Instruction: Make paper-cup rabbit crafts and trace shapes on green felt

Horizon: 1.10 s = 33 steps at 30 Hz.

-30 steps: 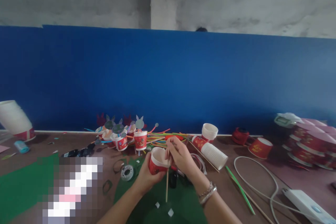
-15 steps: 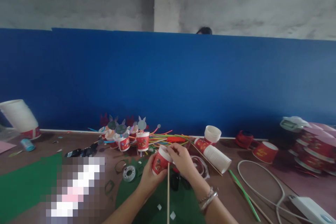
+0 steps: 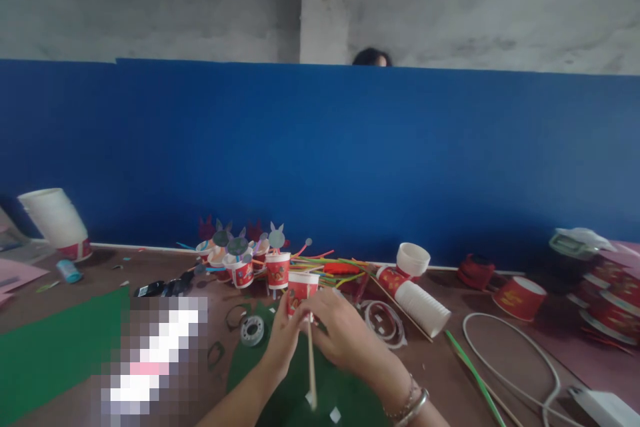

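Note:
A red paper cup with a white rim (image 3: pixel 303 285) stands nearly upright between my hands. My left hand (image 3: pixel 283 341) grips its left side. My right hand (image 3: pixel 337 323) is closed against its lower near side, the fingertips partly hidden. From that spot a thin wooden stick (image 3: pixel 311 363) juts toward me over a dark green sheet (image 3: pixel 270 387). Just behind stands a similar cup (image 3: pixel 278 271) with a grey rabbit-head cutout on top, beside several other decorated cups (image 3: pixel 241 273). A roll of tape (image 3: pixel 252 330) lies left of my hands.
Stacked white-and-red cups (image 3: pixel 423 307) lie on the right, near a clear coiled tube (image 3: pixel 384 323). A green strip (image 3: pixel 475 377) and a white cable (image 3: pixel 515 323) lie farther right. A blue partition (image 3: pixel 320 160) runs behind; the top of a person's head (image 3: pixel 371 57) shows above it.
The cup has tipped more upright and moved slightly away from me. My right hand has left the rim for the lower side where the stick meets the cup. The stick's near end now shows.

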{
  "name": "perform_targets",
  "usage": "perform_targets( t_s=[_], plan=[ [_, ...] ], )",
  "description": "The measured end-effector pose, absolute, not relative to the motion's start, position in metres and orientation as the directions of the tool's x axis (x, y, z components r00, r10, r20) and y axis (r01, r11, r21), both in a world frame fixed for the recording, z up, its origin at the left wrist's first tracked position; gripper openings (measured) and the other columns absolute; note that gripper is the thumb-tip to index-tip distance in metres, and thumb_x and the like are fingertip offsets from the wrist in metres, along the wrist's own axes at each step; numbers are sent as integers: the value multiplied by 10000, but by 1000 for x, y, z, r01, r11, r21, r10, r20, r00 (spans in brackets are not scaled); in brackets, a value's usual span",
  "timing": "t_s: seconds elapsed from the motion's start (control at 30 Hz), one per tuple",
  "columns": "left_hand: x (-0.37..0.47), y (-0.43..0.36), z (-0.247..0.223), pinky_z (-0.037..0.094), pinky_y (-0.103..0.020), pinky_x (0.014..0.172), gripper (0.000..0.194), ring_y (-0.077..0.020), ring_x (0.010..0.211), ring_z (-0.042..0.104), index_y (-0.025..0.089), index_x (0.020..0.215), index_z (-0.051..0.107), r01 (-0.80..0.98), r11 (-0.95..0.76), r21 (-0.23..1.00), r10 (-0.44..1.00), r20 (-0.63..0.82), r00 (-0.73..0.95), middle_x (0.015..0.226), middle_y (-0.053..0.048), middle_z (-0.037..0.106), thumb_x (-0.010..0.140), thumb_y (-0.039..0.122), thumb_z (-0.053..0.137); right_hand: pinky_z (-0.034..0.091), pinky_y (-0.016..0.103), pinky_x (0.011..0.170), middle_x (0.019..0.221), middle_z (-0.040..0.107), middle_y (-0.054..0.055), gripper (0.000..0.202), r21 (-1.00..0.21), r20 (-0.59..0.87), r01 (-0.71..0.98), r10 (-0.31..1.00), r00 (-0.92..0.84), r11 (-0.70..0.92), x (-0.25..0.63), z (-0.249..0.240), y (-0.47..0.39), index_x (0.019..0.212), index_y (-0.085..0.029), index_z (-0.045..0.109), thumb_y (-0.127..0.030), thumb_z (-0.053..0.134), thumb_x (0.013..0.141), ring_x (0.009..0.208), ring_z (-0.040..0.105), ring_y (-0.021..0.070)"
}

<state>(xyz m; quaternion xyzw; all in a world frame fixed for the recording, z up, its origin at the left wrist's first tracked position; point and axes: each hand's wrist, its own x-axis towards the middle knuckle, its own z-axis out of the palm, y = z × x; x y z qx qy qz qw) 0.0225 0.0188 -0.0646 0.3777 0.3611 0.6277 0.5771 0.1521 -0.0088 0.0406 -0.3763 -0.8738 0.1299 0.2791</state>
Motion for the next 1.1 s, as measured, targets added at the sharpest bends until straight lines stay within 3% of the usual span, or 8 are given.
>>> perform_targets(
  t_s=[0.1, 0.27, 0.37, 0.43, 0.5, 0.57, 0.8, 1.1],
  plan=[
    [21, 21, -63, 516, -306, 707, 519, -195, 820, 634, 187, 1125, 507, -449, -49, 892, 999, 37, -36, 958, -66, 642, 715, 456, 678, 406, 280, 626, 736, 579, 30, 271, -611, 380, 542, 814, -439, 577, 165, 47, -7, 739, -196, 555, -257, 365, 923, 677, 507, 155],
    [21, 23, -63, 535, -335, 659, 473, -162, 686, 611, 183, 1097, 499, -461, -22, 887, 1000, 12, -25, 825, -11, 604, 740, 457, 645, 364, 244, 466, 486, 545, -5, 434, -921, 186, 290, 948, -257, 260, 201, 63, 1, 648, -201, 506, -464, 305, 928, 462, 470, 125],
    [23, 20, -63, 537, -343, 654, 527, -183, 718, 616, 179, 1130, 483, -401, -33, 916, 999, 31, -11, 871, -33, 609, 727, 472, 653, 406, 255, 519, 626, 604, 22, 343, -894, 304, 323, 950, -75, 311, 202, 59, 10, 682, -187, 548, -457, 445, 867, 551, 521, 141],
    [24, 18, -63, 534, -333, 647, 543, -196, 750, 615, 169, 1130, 491, -356, -70, 932, 996, 84, 24, 910, -60, 620, 717, 476, 663, 446, 295, 651, 805, 625, 29, 178, -803, 409, 437, 908, -88, 404, 193, 50, 14, 826, -199, 578, -369, 596, 778, 693, 559, 173],
    [25, 15, -62, 527, -321, 653, 545, -203, 785, 611, 170, 1139, 496, -337, -112, 935, 987, 143, 69, 967, -82, 627, 715, 464, 672, 427, 351, 803, 939, 603, 44, 256, -713, 462, 514, 871, -167, 477, 182, 40, 17, 904, -210, 566, -291, 681, 690, 881, 547, 220],
    [26, 14, -62, 517, -311, 668, 550, -203, 806, 609, 180, 1161, 495, -336, -136, 932, 980, 176, 90, 1012, -90, 629, 716, 445, 680, 398, 376, 847, 939, 583, 39, 320, -681, 442, 554, 872, -210, 478, 174, 31, 18, 907, -210, 545, -243, 712, 636, 921, 524, 233],
    [27, 19, -74, 502, -316, 636, 598, -184, 710, 600, 182, 1178, 497, -381, -120, 917, 975, 182, 131, 914, -70, 635, 686, 457, 698, 378, 226, 577, 684, 517, -51, 192, -901, 210, 322, 941, -267, 292, 174, 24, 23, 782, -205, 474, -170, 624, 666, 628, 479, 128],
    [25, 18, -75, 469, -306, 612, 686, -162, 621, 586, 170, 1204, 466, -362, -65, 930, 970, 144, 194, 820, -53, 630, 655, 505, 703, 346, 199, 542, 657, 504, -60, 205, -979, 133, 101, 932, -337, 176, 175, 35, 18, 721, -191, 459, -107, 605, 605, 605, 453, 106]
  ],
)
